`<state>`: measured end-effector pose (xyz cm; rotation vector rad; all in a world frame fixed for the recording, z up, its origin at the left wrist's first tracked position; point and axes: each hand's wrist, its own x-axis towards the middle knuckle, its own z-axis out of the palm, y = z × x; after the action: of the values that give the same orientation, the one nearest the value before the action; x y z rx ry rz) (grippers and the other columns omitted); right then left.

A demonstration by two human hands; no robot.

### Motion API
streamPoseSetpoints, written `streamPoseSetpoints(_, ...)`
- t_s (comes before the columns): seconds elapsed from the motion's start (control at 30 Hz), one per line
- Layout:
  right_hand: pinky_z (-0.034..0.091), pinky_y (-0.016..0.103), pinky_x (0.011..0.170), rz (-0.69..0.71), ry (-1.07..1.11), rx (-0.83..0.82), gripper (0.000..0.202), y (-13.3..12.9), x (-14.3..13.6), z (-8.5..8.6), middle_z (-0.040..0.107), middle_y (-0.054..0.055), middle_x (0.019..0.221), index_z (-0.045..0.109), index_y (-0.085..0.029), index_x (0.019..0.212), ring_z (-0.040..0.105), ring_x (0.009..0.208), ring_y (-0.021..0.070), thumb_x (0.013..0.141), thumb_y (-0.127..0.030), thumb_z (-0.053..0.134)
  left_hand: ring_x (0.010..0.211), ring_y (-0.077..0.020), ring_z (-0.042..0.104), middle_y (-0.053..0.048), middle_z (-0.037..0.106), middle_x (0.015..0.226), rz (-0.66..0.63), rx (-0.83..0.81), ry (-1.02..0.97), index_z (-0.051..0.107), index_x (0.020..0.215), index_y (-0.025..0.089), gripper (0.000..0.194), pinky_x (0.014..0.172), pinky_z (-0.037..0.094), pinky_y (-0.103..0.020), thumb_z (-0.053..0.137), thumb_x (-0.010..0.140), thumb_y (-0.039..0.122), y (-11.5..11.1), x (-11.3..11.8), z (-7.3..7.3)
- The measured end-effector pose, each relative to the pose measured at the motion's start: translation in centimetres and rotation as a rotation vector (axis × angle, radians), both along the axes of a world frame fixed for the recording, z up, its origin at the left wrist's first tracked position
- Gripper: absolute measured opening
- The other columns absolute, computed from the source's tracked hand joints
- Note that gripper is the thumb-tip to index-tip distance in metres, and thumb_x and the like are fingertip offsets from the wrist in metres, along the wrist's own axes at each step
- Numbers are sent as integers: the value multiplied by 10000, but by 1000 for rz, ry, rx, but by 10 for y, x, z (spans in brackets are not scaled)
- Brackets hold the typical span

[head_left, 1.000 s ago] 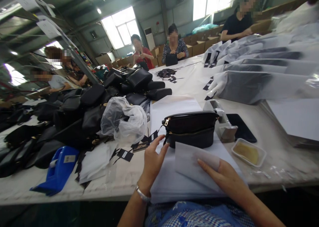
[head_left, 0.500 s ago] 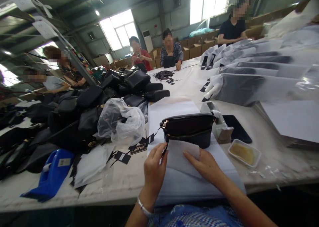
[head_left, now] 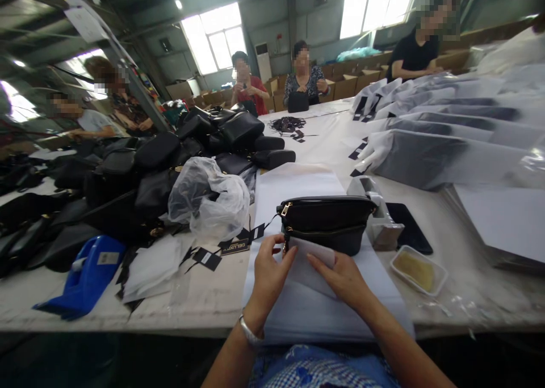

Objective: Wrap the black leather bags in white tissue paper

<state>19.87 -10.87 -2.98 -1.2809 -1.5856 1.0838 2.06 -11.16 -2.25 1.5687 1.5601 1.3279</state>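
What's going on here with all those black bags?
The person's right hand holds a thin white sheet in front of a small black bag. The left hand is at the bag's left end. The bag stands on white paper. A heap of bags lies to the left.

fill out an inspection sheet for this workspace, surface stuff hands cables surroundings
surface: pale-covered table, with larger white sheeting under the black bag.
job's things: black bag upright; thin white sheet in front of it.
clutter: crumpled clear plastic, black tags, blue plastic object, small tray, piled black bags.
hands: right hand holds the thin white sheet; left hand at the bag's zip-pull end, grip unclear.
cables: nothing seen near the hands.
surroundings: co-workers, cardboard boxes, windows.
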Motion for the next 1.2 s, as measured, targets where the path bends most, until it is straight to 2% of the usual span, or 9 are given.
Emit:
streamPoseSetpoints(0.17, 543, 418, 880, -45, -30, 27, 391, 2, -6, 7, 763, 85, 999, 760, -179, 1063, 698, 976, 327, 879, -492, 615, 883, -183, 656, -41, 674, 953, 16, -43, -41, 607, 1026, 204, 216, 760, 530, -295, 662, 852, 320, -12, -1, 13)
streamPoseSetpoints(0.27, 530, 419, 893, -33, -34, 43, 423, 4, -9, 9, 757, 93, 1026, 754, -171, 1079, 689, 1000, 336, 887, -516, 600, 960, -189, 656, -69, 650, 1129, -47, -65, -263, 547, 1258, 234, 478, 815, 540, -300, 697, 834, 397, -17, -3, 18)
streamPoseSetpoints(0.33, 528, 416, 881, -17, -40, 36, 436, 5, -11, 8, 760, 93, 1009, 755, -170, 1073, 692, 980, 334, 892, -529, 588, 979, -193, 647, -94, 609, 1215, -90, -102, -460, 510, 1340, 235, 555, 794, 552, -299, 653, 858, 469, -17, -3, 19)
streamPoseSetpoints(0.43, 530, 402, 846, -18, -45, 20, 451, 8, -13, 5, 763, 90, 979, 761, -170, 1049, 695, 947, 327, 897, -549, 570, 897, -163, 638, -85, 645, 1092, -60, -169, -644, 596, 1248, 192, 456, 711, 542, -254, 604, 893, 477, -17, 0, 19)
streamPoseSetpoints(0.53, 531, 388, 806, -43, -27, -6, 457, 9, -16, 4, 764, 84, 955, 767, -173, 1012, 694, 931, 324, 889, -568, 571, 781, -124, 634, -41, 680, 910, -34, -199, -689, 634, 1114, 173, 346, 680, 513, -220, 697, 845, 380, -18, 5, 19)
streamPoseSetpoints(0.77, 538, 394, 821, -71, 160, -118, 449, 9, -30, 6, 763, 85, 978, 768, -160, 978, 690, 967, 322, 847, -567, 632, 720, -121, 613, -45, 694, 861, -46, -86, -567, 691, 923, 154, 180, 577, 473, -202, 712, 827, 305, -21, 8, 12)
streamPoseSetpoints(0.93, 545, 387, 858, -78, 244, -131, 428, 11, -38, 9, 759, 103, 1009, 774, -148, 966, 695, 983, 310, 786, -531, 718, 720, -132, 646, -50, 724, 969, 15, -36, -371, 728, 920, 187, 120, 603, 514, -217, 693, 833, 263, -19, 5, 10)
streamPoseSetpoints(1.1, 558, 380, 834, -81, 289, -181, 421, 11, -42, 11, 761, 108, 995, 781, -141, 939, 709, 939, 300, 761, -521, 744, 848, -164, 687, -38, 731, 980, 35, -12, -279, 719, 938, 212, 116, 698, 553, -232, 635, 882, 268, -24, 7, 9)
streamPoseSetpoints(1.2, 561, 368, 828, -92, 314, -208, 405, 10, -41, 11, 765, 109, 965, 784, -137, 898, 710, 935, 299, 750, -513, 756, 914, -169, 698, -27, 729, 1002, 26, -22, -226, 669, 1041, 228, 165, 739, 565, -235, 631, 889, 278, -29, 4, 8)
